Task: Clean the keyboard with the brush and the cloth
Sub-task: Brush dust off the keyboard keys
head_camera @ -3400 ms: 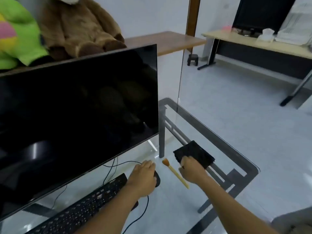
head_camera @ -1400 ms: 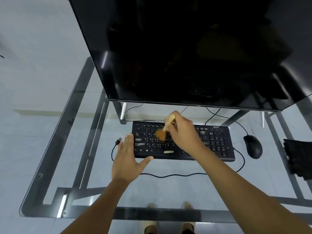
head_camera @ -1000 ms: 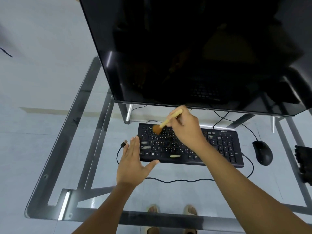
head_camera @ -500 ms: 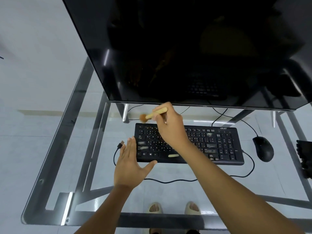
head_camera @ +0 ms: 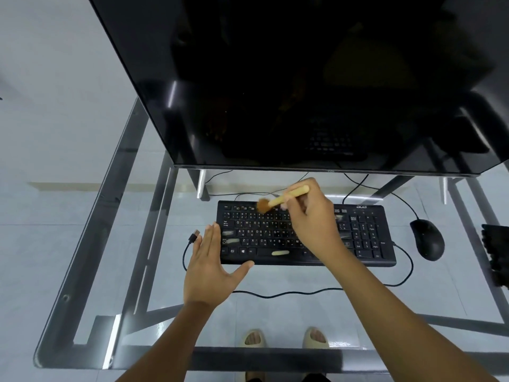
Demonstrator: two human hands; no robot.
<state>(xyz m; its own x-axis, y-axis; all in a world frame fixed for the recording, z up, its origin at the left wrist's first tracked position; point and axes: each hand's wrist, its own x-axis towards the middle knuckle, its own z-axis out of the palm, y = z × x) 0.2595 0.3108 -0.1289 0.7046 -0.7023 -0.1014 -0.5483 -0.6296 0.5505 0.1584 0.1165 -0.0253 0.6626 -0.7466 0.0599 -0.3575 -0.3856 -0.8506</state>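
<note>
A black keyboard [head_camera: 366, 238] lies on the glass desk below the monitor, with pale smudges on some keys. My right hand [head_camera: 311, 219] grips a small brush [head_camera: 286, 199] by its light wooden handle; the brown bristles touch the upper left key rows. My left hand [head_camera: 209, 263] lies flat with straight fingers against the keyboard's left end, thumb along its front edge. A black cloth [head_camera: 495, 255] sits at the far right edge, partly cut off.
A large dark monitor [head_camera: 303, 78] overhangs the back of the glass desk [head_camera: 82, 271]. A black mouse [head_camera: 427, 239] lies right of the keyboard. A loose cable with a USB plug [head_camera: 194, 236] trails left and along the front. Sandalled feet show through the glass.
My right hand picked up the brush and brought it to the keyboard. In the last half second the bristles came back from beyond the top left corner onto the upper key rows. The left hand stayed put.
</note>
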